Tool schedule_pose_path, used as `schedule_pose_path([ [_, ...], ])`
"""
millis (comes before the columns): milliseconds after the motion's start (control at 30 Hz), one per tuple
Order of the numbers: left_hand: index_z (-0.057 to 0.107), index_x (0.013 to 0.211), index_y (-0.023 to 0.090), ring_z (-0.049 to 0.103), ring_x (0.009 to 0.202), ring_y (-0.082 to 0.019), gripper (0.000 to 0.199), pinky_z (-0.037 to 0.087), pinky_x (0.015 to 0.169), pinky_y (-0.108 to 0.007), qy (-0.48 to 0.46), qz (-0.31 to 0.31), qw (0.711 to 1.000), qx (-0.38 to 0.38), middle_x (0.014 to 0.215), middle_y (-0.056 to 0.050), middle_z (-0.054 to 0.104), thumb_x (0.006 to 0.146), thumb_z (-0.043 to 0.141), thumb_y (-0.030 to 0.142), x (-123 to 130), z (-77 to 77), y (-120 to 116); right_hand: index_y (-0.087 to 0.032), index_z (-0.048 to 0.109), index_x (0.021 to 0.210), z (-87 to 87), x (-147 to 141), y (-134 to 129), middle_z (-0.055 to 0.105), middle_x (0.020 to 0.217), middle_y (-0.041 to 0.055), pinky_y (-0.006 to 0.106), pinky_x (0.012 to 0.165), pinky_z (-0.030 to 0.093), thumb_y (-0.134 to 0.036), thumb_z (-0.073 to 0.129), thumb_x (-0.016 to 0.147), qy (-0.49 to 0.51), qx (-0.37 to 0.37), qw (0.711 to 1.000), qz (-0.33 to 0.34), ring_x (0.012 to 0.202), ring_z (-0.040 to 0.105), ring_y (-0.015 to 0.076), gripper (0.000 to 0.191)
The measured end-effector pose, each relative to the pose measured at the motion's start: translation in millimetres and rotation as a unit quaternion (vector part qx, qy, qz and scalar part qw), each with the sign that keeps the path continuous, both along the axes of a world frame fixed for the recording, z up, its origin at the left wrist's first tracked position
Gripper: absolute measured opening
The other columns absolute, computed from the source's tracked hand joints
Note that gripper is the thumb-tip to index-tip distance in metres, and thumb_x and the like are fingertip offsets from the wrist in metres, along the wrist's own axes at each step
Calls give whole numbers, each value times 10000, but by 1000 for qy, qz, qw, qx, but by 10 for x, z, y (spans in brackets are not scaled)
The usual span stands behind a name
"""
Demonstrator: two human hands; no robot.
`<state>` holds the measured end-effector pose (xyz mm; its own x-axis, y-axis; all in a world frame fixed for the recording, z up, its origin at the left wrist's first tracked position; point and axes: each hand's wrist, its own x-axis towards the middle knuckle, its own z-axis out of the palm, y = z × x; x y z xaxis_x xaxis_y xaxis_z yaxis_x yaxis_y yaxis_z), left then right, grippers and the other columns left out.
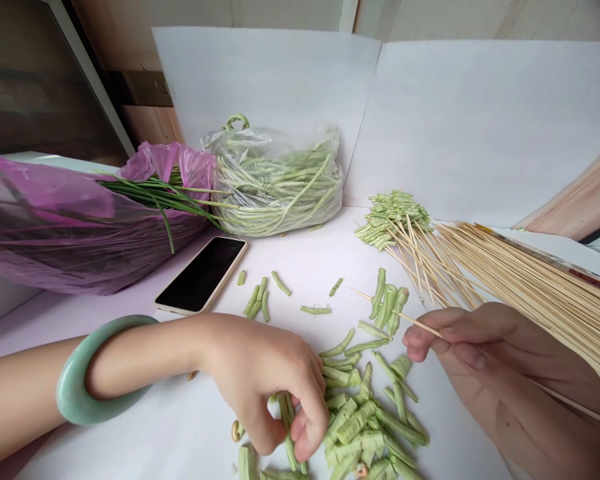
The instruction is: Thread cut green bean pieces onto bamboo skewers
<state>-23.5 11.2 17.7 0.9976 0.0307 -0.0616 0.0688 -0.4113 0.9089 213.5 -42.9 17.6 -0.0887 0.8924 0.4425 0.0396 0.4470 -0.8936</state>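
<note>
Bean pieces, pale green and cut short, lie heaped near me at centre; my left hand is closed, pinching one long piece, while my right hand grips a thin pale bamboo skewer pointing left above the heap.

Pale green bangle, bare hands

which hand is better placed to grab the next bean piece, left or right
Left, probably: the left hand pinches a cut bean piece beside the pile of cut beans, while the right hand holds a bamboo skewer clear of it.
</note>
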Motion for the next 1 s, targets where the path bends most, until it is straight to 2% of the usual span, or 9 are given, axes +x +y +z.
schedule_pose_path([
  [133, 726, 852, 154, 586, 673, -178, 242, 482, 662, -247, -6, 42, 999, -34, 722, -45, 637, 664, 603, 64, -5, 9, 23, -275, 675, 868, -16, 34, -26, 676, 762, 1, 252, 733, 566, -203, 608, 823, -10, 5, 1000, 5, 755, 654, 146, 108],
  [233, 710, 1043, 127, 584, 800, -195, 297, 477, 755, -266, -15, 108, 989, -98, 863, -92, 650, 772, 596, 171, 0, 61, 9, -269, 669, 872, -25, 43, -41, 680, 754, 1, 233, 720, 566, -210, 615, 818, -25, 4, 1000, 0, 761, 660, 148, 97],
  [300, 713, 1041, 150, 569, 840, -194, 275, 461, 769, -279, -37, 165, 973, -154, 924, -101, 656, 796, 594, 188, 13, 67, -12, -268, 665, 856, -27, 39, -46, 683, 737, 3, 218, 696, 568, -221, 624, 812, -35, 3, 999, -4, 753, 665, 150, 76],
  [433, 726, 869, 141, 536, 715, -128, 142, 439, 676, -238, -114, 279, 913, -276, 849, -72, 657, 763, 635, 121, 67, -31, -21, -266, 658, 822, -26, 25, -45, 690, 723, 1, 195, 680, 567, -226, 631, 804, -43, 1, 999, -12, 743, 673, 145, 52],
  [500, 707, 859, 134, 526, 671, -103, 122, 424, 646, -213, -145, 329, 876, -322, 749, -33, 625, 746, 665, 116, 93, -101, -6, -267, 658, 811, -27, 23, -44, 690, 717, -2, 196, 677, 569, -233, 635, 800, -42, 1, 999, -16, 733, 675, 144, 43],
  [600, 669, 856, 127, 540, 658, -97, 135, 409, 608, -201, -187, 381, 828, -366, 737, -24, 615, 724, 696, 127, 114, -171, 13, -267, 653, 811, -30, 23, -51, 694, 724, -2, 197, 677, 569, -230, 628, 802, -52, 9, 999, -13, 734, 675, 145, 45],
  [700, 632, 852, 125, 562, 674, -99, 154, 418, 626, -210, -204, 402, 806, -384, 803, -47, 635, 719, 710, 134, 117, -188, 7, -274, 655, 844, -24, 13, -64, 702, 739, -3, 179, 679, 564, -209, 603, 818, -79, 20, 997, -9, 741, 678, 135, 87],
  [1000, 633, 869, 118, 569, 675, -99, 199, 451, 681, -225, -247, 407, 789, -389, 726, -14, 604, 703, 741, 131, 133, -200, -4, -267, 621, 792, 1, -19, -63, 694, 700, 4, 211, 630, 573, -181, 574, 834, -104, 17, 994, 27, 686, 683, 152, 107],
])
